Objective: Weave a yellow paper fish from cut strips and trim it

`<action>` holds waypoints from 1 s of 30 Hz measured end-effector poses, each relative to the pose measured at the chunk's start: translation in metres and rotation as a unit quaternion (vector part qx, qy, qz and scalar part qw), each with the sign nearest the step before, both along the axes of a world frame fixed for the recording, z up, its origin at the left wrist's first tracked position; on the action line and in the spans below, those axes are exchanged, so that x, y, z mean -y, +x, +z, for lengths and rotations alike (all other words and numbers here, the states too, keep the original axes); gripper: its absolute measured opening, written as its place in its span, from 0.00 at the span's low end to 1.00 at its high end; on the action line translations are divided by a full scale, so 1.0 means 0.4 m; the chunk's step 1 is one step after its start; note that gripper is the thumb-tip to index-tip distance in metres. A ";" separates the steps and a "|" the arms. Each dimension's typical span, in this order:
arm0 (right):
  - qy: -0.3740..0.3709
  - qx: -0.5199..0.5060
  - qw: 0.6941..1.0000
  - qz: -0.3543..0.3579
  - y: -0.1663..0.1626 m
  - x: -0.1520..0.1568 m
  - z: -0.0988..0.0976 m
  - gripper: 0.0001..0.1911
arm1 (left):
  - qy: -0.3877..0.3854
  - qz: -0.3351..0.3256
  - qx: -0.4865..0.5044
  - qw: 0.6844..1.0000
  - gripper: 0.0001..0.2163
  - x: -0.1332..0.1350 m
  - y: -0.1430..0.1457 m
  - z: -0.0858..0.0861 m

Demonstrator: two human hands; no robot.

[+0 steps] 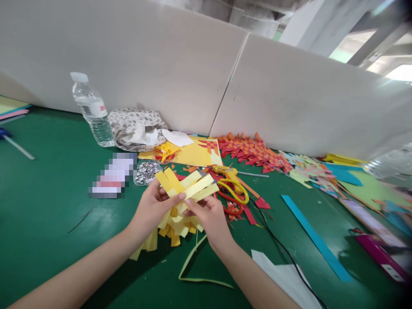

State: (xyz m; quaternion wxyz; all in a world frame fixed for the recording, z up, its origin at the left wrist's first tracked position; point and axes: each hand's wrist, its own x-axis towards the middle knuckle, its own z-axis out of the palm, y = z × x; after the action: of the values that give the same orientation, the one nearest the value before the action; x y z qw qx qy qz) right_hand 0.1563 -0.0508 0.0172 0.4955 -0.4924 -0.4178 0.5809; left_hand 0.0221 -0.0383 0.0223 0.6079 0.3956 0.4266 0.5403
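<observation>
Between my two hands is a partly woven piece of yellow paper strips (189,187), darker yellow strips crossing paler ones. My left hand (156,204) pinches its left side, thumb on top. On the right side, my right hand (207,214) grips it with the thumb close to the other thumb. Beneath the hands lies a heap of cut yellow strips (175,234), partly hidden. One thin pale strip (206,281) lies bent on the table in front. Just beyond the right hand are scissors with yellow handles (240,195) and red-handled scissors (232,210).
On the green table (41,193) stand a water bottle (92,113) and a patterned cloth bag (138,124). A yellow glue gun (233,176), with its black cord running forward, lies near woven orange-red paper fish (251,150). A blue strip (315,236) lies to the right.
</observation>
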 end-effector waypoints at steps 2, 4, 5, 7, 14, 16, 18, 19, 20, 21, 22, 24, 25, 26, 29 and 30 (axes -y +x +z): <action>0.012 -0.007 1.000 -0.002 -0.001 -0.001 0.002 0.16 | 0.002 0.011 0.009 1.000 0.20 -0.003 -0.004 -0.004; 0.036 -0.005 0.999 -0.030 0.002 -0.002 0.003 0.20 | 0.006 0.034 0.017 0.999 0.20 -0.007 -0.009 -0.008; 0.052 -0.003 0.997 -0.060 0.005 -0.003 0.004 0.21 | 0.009 0.052 0.016 0.998 0.20 -0.010 -0.012 -0.009; 0.099 -0.002 0.985 -0.138 0.011 -0.003 0.005 0.19 | 0.015 0.090 0.006 0.996 0.20 -0.015 -0.017 -0.008; 0.115 0.021 0.993 0.011 0.003 0.020 0.011 0.10 | 0.120 0.142 -0.123 0.975 0.29 -0.010 -0.029 -0.003; 0.101 -0.001 0.993 0.054 -0.007 0.020 0.006 0.17 | 0.175 0.137 -0.218 0.950 0.31 -0.003 -0.036 -0.010; 0.086 -0.025 0.995 0.046 -0.016 0.012 -0.006 0.18 | 0.225 0.117 -0.305 0.918 0.33 0.004 -0.044 -0.017; 0.077 -0.030 0.996 0.030 -0.018 0.007 -0.014 0.17 | 0.246 0.106 -0.339 0.902 0.34 0.006 -0.048 -0.020; 0.074 -0.039 0.996 0.010 -0.019 0.002 -0.022 0.17 | 0.265 0.098 -0.363 0.888 0.34 0.008 -0.050 -0.024; 0.075 -0.046 0.996 -0.006 -0.018 -0.002 -0.030 0.18 | 0.280 0.092 -0.381 0.876 0.34 0.008 -0.052 -0.027; 0.077 -0.048 0.996 -0.008 -0.017 -0.004 -0.037 0.18 | 0.293 0.088 -0.393 0.867 0.34 0.009 -0.053 -0.030; 0.088 -0.049 0.995 0.006 -0.013 -0.006 -0.047 0.20 | 0.314 0.077 -0.409 0.853 0.34 0.008 -0.051 -0.038; 0.096 -0.050 0.994 0.016 -0.012 -0.005 -0.048 0.21 | 0.321 0.071 -0.415 0.848 0.34 0.007 -0.049 -0.041; 0.103 -0.049 0.993 0.026 -0.010 -0.003 -0.048 0.22 | 0.327 0.063 -0.418 0.845 0.35 0.006 -0.047 -0.045; 0.109 -0.040 0.992 0.047 -0.006 -0.001 -0.035 0.26 | 0.332 0.039 -0.403 0.852 0.36 0.005 -0.042 -0.047; 0.111 -0.031 0.992 0.052 -0.004 -0.001 -0.029 0.27 | 0.331 0.026 -0.386 0.861 0.35 0.006 -0.042 -0.045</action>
State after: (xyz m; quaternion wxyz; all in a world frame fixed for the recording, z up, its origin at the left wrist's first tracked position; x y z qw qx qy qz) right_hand 0.1547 -0.0502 0.0055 0.5290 -0.3935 -0.4894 0.5708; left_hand 0.0053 -0.0409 0.0044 0.2137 0.7391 0.4330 0.4697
